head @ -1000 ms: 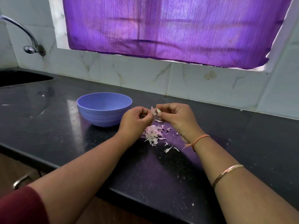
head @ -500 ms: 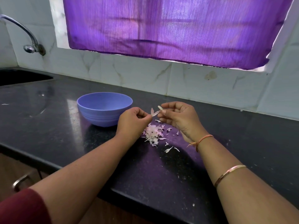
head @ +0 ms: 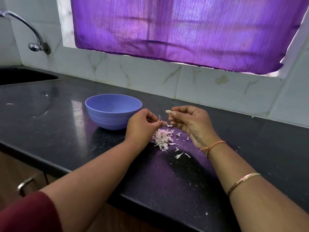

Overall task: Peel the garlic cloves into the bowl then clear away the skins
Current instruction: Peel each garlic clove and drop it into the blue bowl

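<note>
A pale peeled garlic clove (head: 168,112) sticks out from the fingertips of my right hand (head: 192,123), which pinches it just right of the blue bowl (head: 100,113). My left hand (head: 142,127) pinches a thin strip of garlic skin (head: 160,118) above the pile of pinkish-white skins (head: 163,138) on the black counter (head: 66,131). The two hands are a few centimetres apart. The bowl's inside is only partly visible and I cannot see cloves in it.
Loose skin flakes (head: 179,154) lie scattered toward me from the pile. A sink (head: 25,76) and a tap (head: 36,46) are at the far left. A tiled wall and purple curtain (head: 184,30) back the counter. A cabinet handle (head: 25,183) shows below the counter's front edge.
The hands have drawn apart: the skin came off the clove and stays with my left hand, which dropped toward the pile, while my right hand holds the bare clove.
</note>
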Motion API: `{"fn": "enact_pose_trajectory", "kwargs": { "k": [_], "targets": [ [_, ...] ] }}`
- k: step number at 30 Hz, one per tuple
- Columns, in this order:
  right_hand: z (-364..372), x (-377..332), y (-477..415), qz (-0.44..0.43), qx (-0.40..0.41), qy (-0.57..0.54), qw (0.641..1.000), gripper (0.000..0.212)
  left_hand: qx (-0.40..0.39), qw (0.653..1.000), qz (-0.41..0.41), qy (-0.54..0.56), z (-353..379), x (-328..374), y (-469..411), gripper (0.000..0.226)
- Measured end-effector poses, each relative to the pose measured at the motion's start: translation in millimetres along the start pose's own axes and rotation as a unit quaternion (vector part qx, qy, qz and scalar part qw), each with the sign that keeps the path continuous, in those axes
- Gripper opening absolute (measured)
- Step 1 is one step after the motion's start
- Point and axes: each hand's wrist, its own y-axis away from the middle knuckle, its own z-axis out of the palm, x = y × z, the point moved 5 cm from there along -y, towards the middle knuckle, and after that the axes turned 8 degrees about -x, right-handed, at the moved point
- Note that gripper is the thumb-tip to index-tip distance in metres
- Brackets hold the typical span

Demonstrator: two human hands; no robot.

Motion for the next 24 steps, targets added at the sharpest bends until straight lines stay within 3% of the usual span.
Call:
{"fn": "enact_pose_trajectory", "kwargs": {
  "k": [5, 10, 16, 24],
  "targets": [
    [0.5, 0.9, 0.1, -0.005, 0.012, 0.027, 1.0, 0.009, -0.04, 0.999, 0.008, 0.023, 3.6, -1.4, -2.2, 0.019],
    [1.7, 3.0, -0.4, -0.005, 0.018, 0.081, 0.997, 0.008, -0.021, 0.999, 0.039, 0.013, 2.5, 1.8, -2.5, 0.009],
    [1.6, 5.7, -2.8, -0.004, 0.017, 0.116, 0.993, 0.006, -0.046, 0.997, 0.069, 0.007, 6.9, 5.4, -2.0, 0.014],
    [2.5, 4.9, -3.4, -0.012, 0.004, 0.145, 0.989, 0.011, -0.046, 0.996, 0.059, 0.053, 5.3, 8.7, 0.5, 0.004]
  ]
}}
